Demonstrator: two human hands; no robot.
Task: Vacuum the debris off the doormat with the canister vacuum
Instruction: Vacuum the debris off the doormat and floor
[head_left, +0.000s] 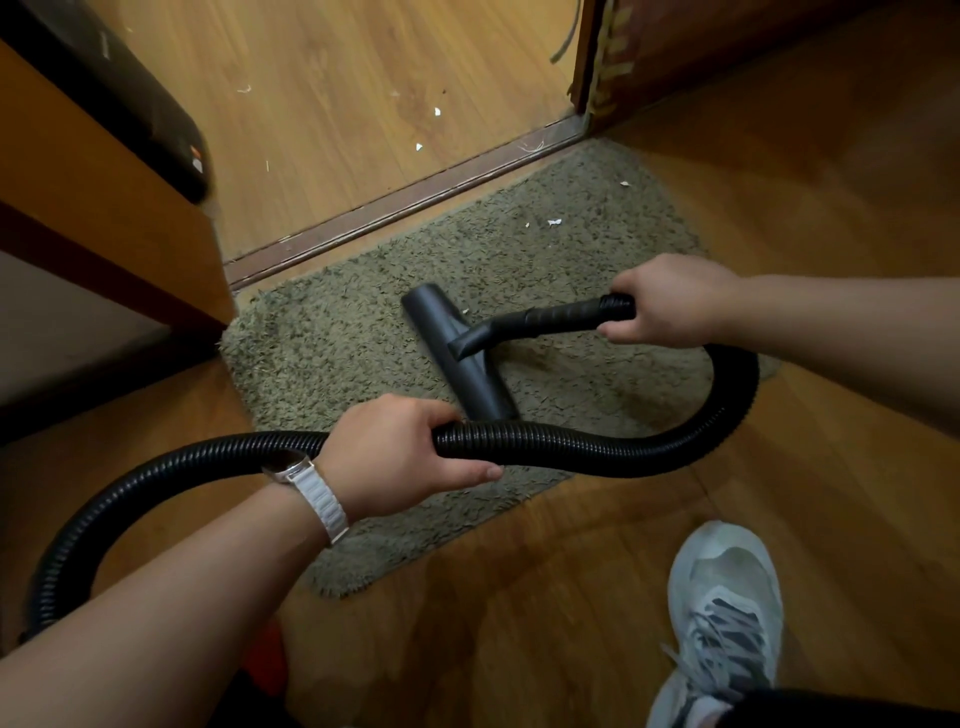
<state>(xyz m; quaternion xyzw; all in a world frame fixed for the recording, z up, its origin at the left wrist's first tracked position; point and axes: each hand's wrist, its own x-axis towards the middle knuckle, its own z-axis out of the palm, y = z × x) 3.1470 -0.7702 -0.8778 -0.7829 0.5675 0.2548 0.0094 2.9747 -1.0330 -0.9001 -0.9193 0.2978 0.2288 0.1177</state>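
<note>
A shaggy grey-green doormat (363, 338) lies on the wooden floor in front of a door threshold. The black floor nozzle (457, 353) of the vacuum rests on the mat's middle. My right hand (670, 301) grips the black handle end of the hose just behind the nozzle. My left hand (395, 457) grips the ribbed black hose (597, 452), which loops from the right hand round to the lower left. Small white scraps of debris (554, 222) lie on the mat's far right part. A bit of red at the bottom edge may be the canister (265, 660).
A metal threshold strip (405, 202) borders the mat's far side, with more white scraps on the floor (436, 110) beyond it. A wooden cabinet (104, 234) stands at the left, a door frame (597, 57) at the top right. My grey sneaker (722, 618) stands at the lower right.
</note>
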